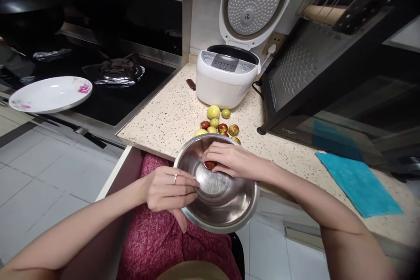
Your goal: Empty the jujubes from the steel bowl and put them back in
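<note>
My left hand (172, 188) grips the left rim of a round steel bowl (229, 212), fingers inside it and thumb outside. The bowl is tilted at the counter's front edge. Inside the bowl, my right hand (229, 157) has its fingers wrapped round a reddish-brown fruit (210, 165); part of the fruit is hidden under the fingers. Just behind the bowl, several small green and brown fruits (215, 123) lie in a group on the counter, some partly covered by the rim.
A white rice cooker (225, 83) with its lid up stands behind the fruits. To the right are a black oven (328, 74) and a blue cloth (357, 181). A flowered plate (54, 92) rests at the stove's (111, 107) front left. Below, a drawer (114, 170) stands open.
</note>
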Demonstrator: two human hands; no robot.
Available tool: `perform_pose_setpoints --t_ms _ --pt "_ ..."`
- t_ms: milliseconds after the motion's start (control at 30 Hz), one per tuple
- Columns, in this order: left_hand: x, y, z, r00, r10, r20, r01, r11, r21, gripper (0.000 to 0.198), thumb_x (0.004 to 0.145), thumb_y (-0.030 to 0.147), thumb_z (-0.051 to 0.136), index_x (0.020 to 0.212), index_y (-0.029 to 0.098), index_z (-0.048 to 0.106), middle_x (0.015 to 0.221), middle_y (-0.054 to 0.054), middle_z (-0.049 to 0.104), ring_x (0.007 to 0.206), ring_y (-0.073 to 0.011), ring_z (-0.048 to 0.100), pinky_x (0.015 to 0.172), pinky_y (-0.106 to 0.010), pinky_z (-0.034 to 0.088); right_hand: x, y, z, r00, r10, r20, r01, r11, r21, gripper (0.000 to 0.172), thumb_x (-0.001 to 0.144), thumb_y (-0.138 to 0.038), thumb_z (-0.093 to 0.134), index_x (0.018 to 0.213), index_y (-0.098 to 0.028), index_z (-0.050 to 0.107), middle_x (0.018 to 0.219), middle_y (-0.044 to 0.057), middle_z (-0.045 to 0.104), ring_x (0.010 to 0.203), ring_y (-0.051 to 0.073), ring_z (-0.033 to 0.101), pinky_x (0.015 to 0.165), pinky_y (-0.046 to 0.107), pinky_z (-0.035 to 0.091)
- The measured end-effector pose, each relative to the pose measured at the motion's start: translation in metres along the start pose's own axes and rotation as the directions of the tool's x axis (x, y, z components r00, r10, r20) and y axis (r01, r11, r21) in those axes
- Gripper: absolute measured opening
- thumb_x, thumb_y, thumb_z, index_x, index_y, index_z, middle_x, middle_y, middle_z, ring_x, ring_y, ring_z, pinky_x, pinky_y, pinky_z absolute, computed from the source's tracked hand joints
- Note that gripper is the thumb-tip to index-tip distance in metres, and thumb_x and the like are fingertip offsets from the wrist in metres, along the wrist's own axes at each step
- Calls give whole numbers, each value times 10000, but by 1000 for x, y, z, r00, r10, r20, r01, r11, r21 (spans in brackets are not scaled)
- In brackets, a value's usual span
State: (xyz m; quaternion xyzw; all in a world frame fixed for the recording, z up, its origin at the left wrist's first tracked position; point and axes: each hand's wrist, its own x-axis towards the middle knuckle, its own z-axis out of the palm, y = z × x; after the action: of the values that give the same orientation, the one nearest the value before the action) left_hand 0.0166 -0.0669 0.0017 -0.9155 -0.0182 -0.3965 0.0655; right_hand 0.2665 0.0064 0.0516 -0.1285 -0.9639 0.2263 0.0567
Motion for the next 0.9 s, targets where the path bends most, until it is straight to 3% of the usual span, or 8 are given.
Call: perform_pose_setpoints --t_ms 233,400,533,600,667,733,833,900 --pt "-8 -13 -4 994 -109 14 110 994 -28 435 924 592 609 960 181 745 962 -26 804 1073 -184 746 1040 -345 606 -7 2 2 998 57 -41 -52 990 133 257 966 -180 602 1222 -203 612 1154 95 662 1042 217 620 910 392 528" --pt "-11 -14 -1 995 -98 -7 98 995 -34 430 946 581 585 877 186 740 874 -10 798 966 -158 767 959 -298 640 -7 3 3 994 77 -73 -70 994 84 157 948 -202 631 1104 -190 624 1052 76 657 942 206 612 821 355 523" --pt "-10 -11 2 996 -88 -3 87 996 -32 448 959 551 582 796 160 729 779 -13 781 871 -150 775 894 -266 655 -5 2 0 993 56 -105 -48 995 83 186 964 -250 630 1136 -180 621 1096 91 661 1000 213 613 867 369 524" --pt "-11 -10 3 996 -87 -8 87 995 -40 454 965 543 576 785 154 725 766 -15 777 855 -149 775 885 -269 659 -5 3 -4 989 31 -146 -14 993 117 212 974 -258 619 1172 -184 626 1139 95 673 1044 213 624 914 385 526" --pt "-11 -9 5 996 -89 -20 88 995 -51 446 960 545 583 788 158 725 763 -13 776 848 -148 775 877 -271 663 -7 7 -11 965 35 -260 2 990 144 205 975 -263 613 1168 -202 647 1147 84 692 1069 216 636 951 413 523" --pt "-12 -8 7 995 -90 -38 88 994 -59 445 950 555 593 795 159 726 756 -12 774 839 -149 776 877 -270 664 -13 16 -18 884 114 -453 -50 987 151 166 970 -266 607 1114 -223 678 1116 66 712 1061 222 649 964 435 519" --pt "-13 -7 9 994 -93 -59 90 994 -61 478 953 573 577 796 146 725 733 -15 765 816 -148 777 868 -262 665 -26 39 -25 638 295 -712 -258 952 163 132 963 -280 588 989 -229 707 1021 54 723 977 223 658 913 405 518" --pt "-15 -6 10 994 -93 -57 90 994 -62 492 961 583 555 790 154 723 723 -10 762 807 -147 777 854 -260 667 -35 55 -26 532 359 -767 -374 912 168 140 952 -289 589 935 -219 709 972 59 722 923 222 651 866 377 512"
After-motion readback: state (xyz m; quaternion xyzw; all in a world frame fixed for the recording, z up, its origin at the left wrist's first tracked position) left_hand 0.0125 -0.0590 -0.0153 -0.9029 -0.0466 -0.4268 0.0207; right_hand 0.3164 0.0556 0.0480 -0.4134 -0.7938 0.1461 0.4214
